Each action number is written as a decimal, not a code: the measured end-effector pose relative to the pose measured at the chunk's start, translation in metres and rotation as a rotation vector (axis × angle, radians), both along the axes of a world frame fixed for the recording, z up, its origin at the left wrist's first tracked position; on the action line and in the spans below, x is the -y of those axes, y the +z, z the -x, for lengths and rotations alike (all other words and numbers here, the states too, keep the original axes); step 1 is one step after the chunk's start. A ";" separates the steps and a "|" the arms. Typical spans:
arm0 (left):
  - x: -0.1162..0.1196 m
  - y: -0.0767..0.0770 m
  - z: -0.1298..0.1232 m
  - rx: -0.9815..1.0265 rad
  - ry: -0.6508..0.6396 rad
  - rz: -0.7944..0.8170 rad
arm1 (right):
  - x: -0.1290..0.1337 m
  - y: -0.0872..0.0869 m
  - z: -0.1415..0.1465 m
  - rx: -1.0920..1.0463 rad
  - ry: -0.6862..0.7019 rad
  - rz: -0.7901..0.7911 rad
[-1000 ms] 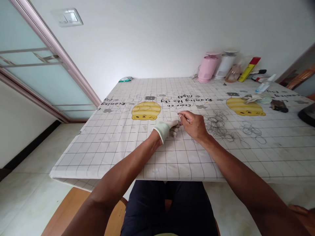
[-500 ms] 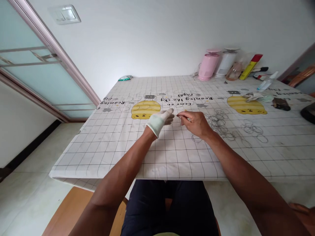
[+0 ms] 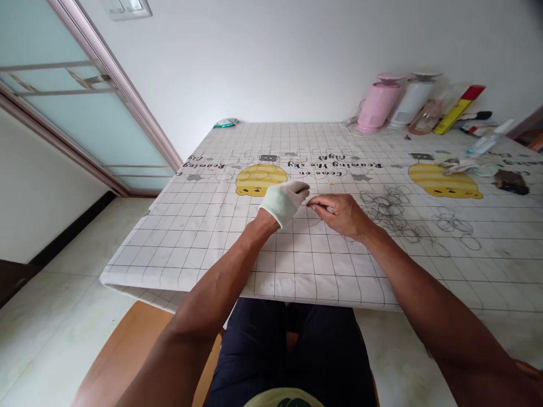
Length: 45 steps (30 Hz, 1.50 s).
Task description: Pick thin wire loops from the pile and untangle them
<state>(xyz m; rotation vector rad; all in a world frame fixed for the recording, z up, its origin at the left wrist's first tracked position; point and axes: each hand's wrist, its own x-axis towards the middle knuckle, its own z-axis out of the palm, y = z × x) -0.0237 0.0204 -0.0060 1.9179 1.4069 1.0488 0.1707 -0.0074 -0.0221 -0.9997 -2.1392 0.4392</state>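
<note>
My left hand (image 3: 285,202), in a white knitted glove, is closed over the middle of the table with its thumb against curled fingers. What it holds, if anything, is hidden. Just right of it, my bare right hand (image 3: 337,212) pinches a thin wire loop (image 3: 314,221), only faintly visible below the fingertips. The two hands' fingertips nearly meet. Right of my right hand lies a tangled heap of thin dark wire loops (image 3: 388,209), with a smaller bunch of loops (image 3: 456,223) beyond it. More loops (image 3: 258,180) are spread faintly across the printed cloth behind my left hand.
A checked cloth (image 3: 169,249) covers the table. Along the back right stand a pink cylinder (image 3: 378,106), a white cylinder (image 3: 412,102), a bottle (image 3: 425,116) and a yellow-red box (image 3: 459,110). A crumpled glove (image 3: 466,165) and a dark block (image 3: 511,182) lie at right.
The view has shifted, so the table items appear farther right. My left hand has turned, its thumb folding down over curled fingers; my right hand keeps its pinch.
</note>
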 end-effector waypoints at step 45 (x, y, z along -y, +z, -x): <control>0.003 0.007 0.002 0.488 -0.062 0.547 | -0.008 0.011 -0.008 -0.438 -0.253 0.296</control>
